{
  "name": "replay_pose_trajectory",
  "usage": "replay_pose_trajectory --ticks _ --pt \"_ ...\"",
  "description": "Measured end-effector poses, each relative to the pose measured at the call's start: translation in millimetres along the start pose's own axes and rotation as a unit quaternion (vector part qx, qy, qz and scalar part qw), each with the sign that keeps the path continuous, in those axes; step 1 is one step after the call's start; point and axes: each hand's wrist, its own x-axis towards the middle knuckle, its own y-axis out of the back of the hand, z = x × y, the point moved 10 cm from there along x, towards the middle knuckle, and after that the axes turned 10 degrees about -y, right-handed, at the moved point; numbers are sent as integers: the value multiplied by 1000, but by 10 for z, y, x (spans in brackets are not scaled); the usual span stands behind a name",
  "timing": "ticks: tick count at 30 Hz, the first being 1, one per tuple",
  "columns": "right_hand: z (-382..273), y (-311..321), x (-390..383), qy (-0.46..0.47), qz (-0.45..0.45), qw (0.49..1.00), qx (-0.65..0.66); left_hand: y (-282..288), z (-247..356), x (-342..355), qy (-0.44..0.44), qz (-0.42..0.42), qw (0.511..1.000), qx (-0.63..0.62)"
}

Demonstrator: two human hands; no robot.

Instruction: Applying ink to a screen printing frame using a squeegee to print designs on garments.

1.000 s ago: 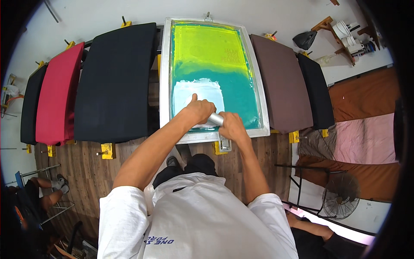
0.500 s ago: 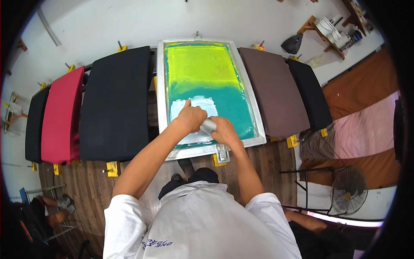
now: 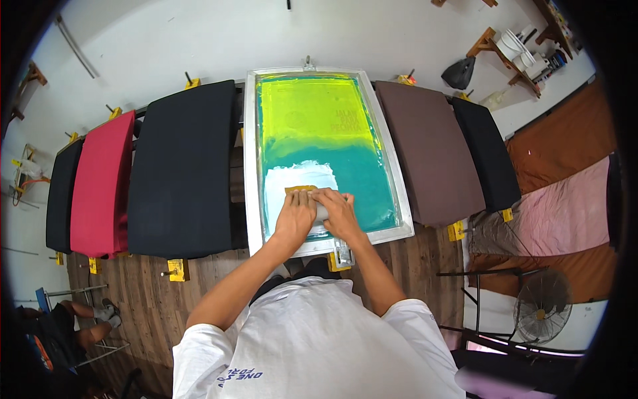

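Observation:
Both of my hands grip a squeegee with a grey handle (image 3: 321, 213) and an amber blade edge (image 3: 300, 189). My left hand (image 3: 295, 214) is closed over its left part, fingers pointing away from me. My right hand (image 3: 338, 211) wraps round the right part, close beside the left. Under them lies a screen-printing screen with a pale metal frame (image 3: 252, 159). White ink (image 3: 302, 173) covers the near left of its teal mesh (image 3: 362, 179); the far half is yellow-green (image 3: 309, 100). Whether the blade touches the mesh is hidden by my hands.
Cloth-covered boards flank the screen: black (image 3: 183, 166) and red (image 3: 101, 186) to the left, brown (image 3: 430, 153) and black (image 3: 487, 156) to the right. A clamp (image 3: 342, 253) holds the near frame edge. A fan (image 3: 541, 309) stands at right; a person's legs (image 3: 90, 326) show lower left.
My hands have drawn nearer my body with the squeegee and lie closer together. The squeegee has turned so that its amber edge now shows. The whole view has shifted slightly.

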Motion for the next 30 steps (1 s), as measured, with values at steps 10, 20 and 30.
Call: replay_pose_trajectory --ticks 10,20,30 --pt "21 27 -254 -29 -16 996 -79 -202 260 -167 15 32 999 -42" --pt "-38 270 -252 -32 -38 996 -81 156 141 -97 48 70 982 -171" --pt "-212 137 379 -32 20 967 -253 -68 -599 81 48 127 955 -264"
